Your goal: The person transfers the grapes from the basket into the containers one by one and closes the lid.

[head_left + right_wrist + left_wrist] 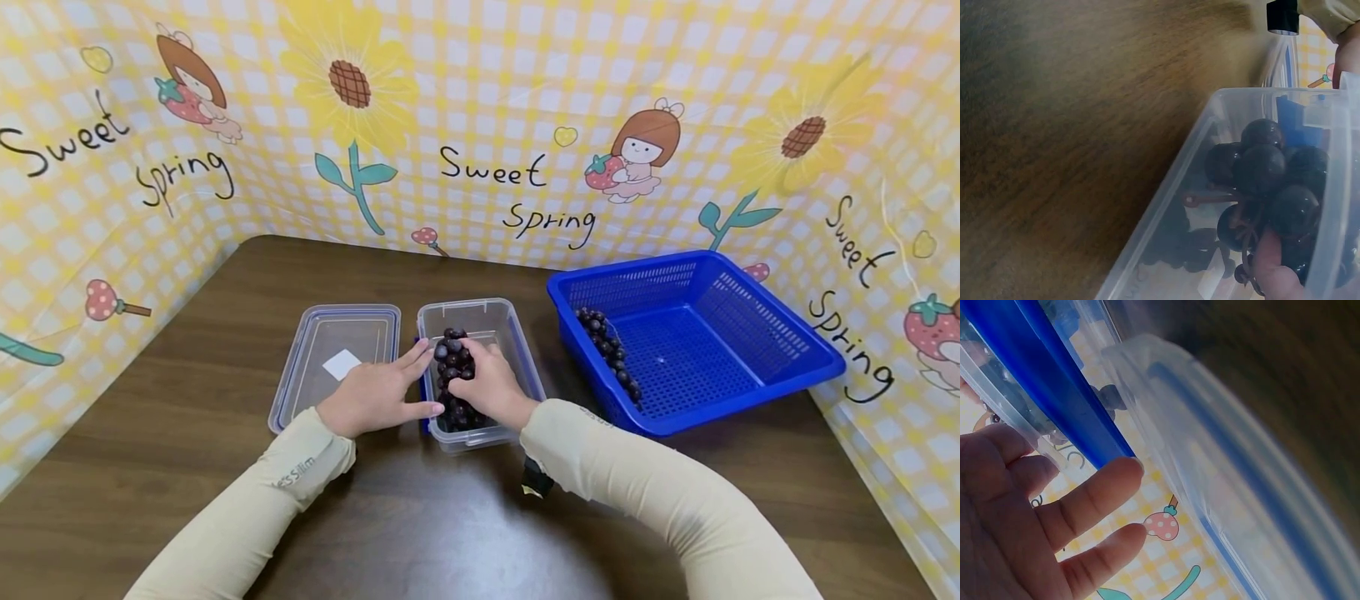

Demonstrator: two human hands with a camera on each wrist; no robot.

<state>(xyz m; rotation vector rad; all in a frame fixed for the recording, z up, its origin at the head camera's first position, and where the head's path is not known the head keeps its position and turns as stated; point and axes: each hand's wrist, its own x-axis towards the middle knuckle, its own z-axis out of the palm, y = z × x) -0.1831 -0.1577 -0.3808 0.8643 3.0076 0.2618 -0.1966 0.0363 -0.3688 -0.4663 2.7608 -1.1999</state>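
Observation:
A bunch of dark grapes (pixel 452 360) lies along the left side of a clear plastic container (pixel 531 367). My right hand (pixel 495 387) reaches into the container and grips the bunch, thumb and index finger on either side of it. In the right wrist view a fingertip (pixel 1269 256) presses among the grapes (pixel 1260 169) beside their brown stem. My left hand (pixel 375 396) is at the container's left side with its fingers spread. In the left wrist view those fingers reach the blue latch flap (pixel 1054 381) along that side.
Left of the container lies its clear lid (pixel 307 358) with a white label (pixel 342 364). A blue basket (pixel 780 392) stands at the right, with another bunch of grapes (pixel 617 354) along its left wall. A patterned cloth (pixel 495 108) surrounds the brown table (pixel 180 400).

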